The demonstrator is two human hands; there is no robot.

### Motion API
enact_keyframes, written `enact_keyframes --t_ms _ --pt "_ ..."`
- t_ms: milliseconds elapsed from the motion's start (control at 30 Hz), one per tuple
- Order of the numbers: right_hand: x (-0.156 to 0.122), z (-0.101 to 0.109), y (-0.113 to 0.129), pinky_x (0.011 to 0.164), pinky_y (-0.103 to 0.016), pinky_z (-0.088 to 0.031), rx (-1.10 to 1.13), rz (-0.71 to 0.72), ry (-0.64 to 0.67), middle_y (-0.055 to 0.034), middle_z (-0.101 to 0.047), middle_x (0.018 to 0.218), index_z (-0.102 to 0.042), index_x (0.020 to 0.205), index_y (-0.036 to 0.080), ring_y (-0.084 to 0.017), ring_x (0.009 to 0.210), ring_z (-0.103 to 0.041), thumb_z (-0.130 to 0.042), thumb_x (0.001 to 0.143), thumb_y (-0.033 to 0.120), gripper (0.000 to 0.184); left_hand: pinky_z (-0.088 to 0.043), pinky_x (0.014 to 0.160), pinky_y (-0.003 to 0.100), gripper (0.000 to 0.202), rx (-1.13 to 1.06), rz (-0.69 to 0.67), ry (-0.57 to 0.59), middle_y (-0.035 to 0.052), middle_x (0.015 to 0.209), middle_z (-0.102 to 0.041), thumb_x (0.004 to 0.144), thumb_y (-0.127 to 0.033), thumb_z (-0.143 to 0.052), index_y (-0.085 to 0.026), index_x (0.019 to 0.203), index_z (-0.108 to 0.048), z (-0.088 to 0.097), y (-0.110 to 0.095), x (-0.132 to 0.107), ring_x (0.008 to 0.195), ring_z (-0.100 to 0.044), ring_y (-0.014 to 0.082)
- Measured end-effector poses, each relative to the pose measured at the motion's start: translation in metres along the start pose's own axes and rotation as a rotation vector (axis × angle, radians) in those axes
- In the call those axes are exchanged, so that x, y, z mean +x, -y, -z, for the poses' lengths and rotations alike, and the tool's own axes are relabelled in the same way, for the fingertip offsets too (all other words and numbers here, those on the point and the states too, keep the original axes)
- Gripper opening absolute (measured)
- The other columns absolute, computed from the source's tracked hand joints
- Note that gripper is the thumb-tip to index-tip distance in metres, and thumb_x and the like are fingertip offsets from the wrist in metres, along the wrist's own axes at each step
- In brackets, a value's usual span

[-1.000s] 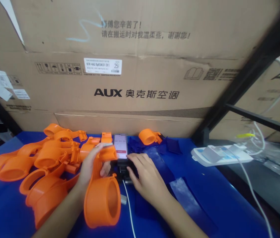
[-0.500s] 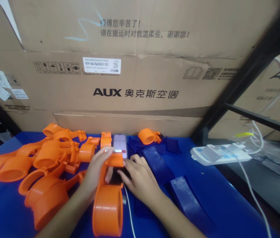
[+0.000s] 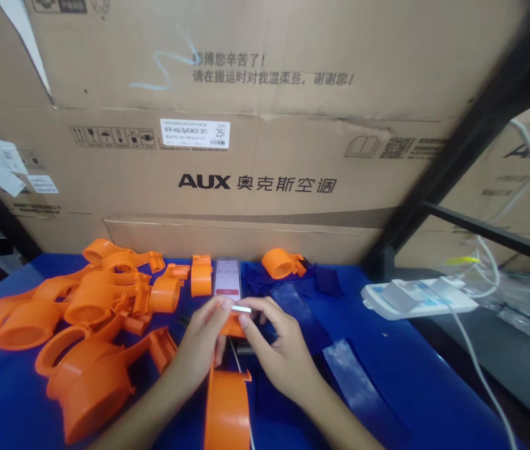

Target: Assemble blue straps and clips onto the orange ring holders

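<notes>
Both hands are on one orange tape dispenser [image 3: 227, 406], whose round hub points down toward me. My left hand [image 3: 205, 328] is closed round its head, the thumb on top beside the pale serrated blade [image 3: 241, 309]. At the right end of that blade, my right hand [image 3: 280, 340] pinches the head between thumb and fingers. The undersides of the fingers are hidden. Just beyond the hands lies a phone [image 3: 227, 278] with a timer on its screen. A white cable [image 3: 235, 359] runs beneath the dispenser.
Several orange dispensers [image 3: 91, 297] are piled at the left, with one more [image 3: 284, 263] at the back. Dark blue strips [image 3: 352, 375] lie at the right on the blue tabletop [image 3: 415, 387]. A power strip [image 3: 415, 300] sits at the right edge; a large carton [image 3: 265, 144] stands behind.
The held dispenser has moved right and toward me. My right hand has come up to its head and now grips beside the blade. My left hand still holds it.
</notes>
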State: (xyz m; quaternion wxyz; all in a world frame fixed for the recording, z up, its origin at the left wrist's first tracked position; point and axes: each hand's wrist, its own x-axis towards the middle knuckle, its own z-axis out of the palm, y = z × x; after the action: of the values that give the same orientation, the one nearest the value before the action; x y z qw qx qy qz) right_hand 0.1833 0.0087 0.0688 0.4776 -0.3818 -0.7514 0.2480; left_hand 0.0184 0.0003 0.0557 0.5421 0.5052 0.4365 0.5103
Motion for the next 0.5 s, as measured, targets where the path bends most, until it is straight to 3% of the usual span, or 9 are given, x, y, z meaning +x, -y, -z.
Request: enact_keyframes --t_ms 133,267,400,500 --pt "0.001 0.002 0.003 0.069 -0.029 -0.051 0.057 -0.07 -0.017 -0.0041 -0.069 0.086 -0.071 0.099 0.021 -0.018 0.076 -0.061 -0.057 0.098 0.034 0.019 -0.025 0.041 0.022 0.045 0.001 -0.031 0.023 -0.0067 0.042 -0.043 0.094 -0.061 -0.051 -0.019 0.082 -0.062 -0.005 0.001 -0.004 0.034 -0.034 0.0075" --pt "0.002 0.007 0.002 0.067 -0.029 -0.05 0.104 -0.139 -0.045 -0.0033 -0.07 0.084 -0.071 0.099 0.02 -0.018 0.073 -0.061 -0.059 0.097 0.037 0.021 -0.031 0.042 0.021 0.04 -0.061 0.004 -0.035 -0.008 0.04 -0.041 0.093 -0.058 -0.055 -0.02 0.088 -0.063 -0.003 0.003 -0.003 0.034 -0.036 0.0086" --pt "0.007 0.02 -0.013 0.068 -0.029 -0.049 0.165 -0.187 -0.194 -0.0033 -0.069 0.083 -0.068 0.098 0.019 -0.018 0.075 -0.062 -0.064 0.093 0.037 0.019 -0.029 0.039 0.02 0.036 -0.214 0.004 -0.11 -0.0071 0.042 -0.046 0.087 -0.053 -0.064 -0.018 0.093 -0.066 0.009 -0.007 0.003 0.032 -0.034 0.0076" --pt "0.011 0.033 -0.019 0.066 -0.029 -0.048 0.151 -0.176 -0.258 -0.0024 -0.066 0.08 -0.064 0.091 0.02 -0.017 0.071 -0.059 -0.064 0.092 0.034 0.015 -0.027 0.038 0.02 0.034 -0.391 -0.01 -0.091 -0.0064 0.04 -0.043 0.089 -0.049 -0.06 -0.016 0.087 -0.066 0.023 -0.023 0.005 0.032 -0.032 0.0073"
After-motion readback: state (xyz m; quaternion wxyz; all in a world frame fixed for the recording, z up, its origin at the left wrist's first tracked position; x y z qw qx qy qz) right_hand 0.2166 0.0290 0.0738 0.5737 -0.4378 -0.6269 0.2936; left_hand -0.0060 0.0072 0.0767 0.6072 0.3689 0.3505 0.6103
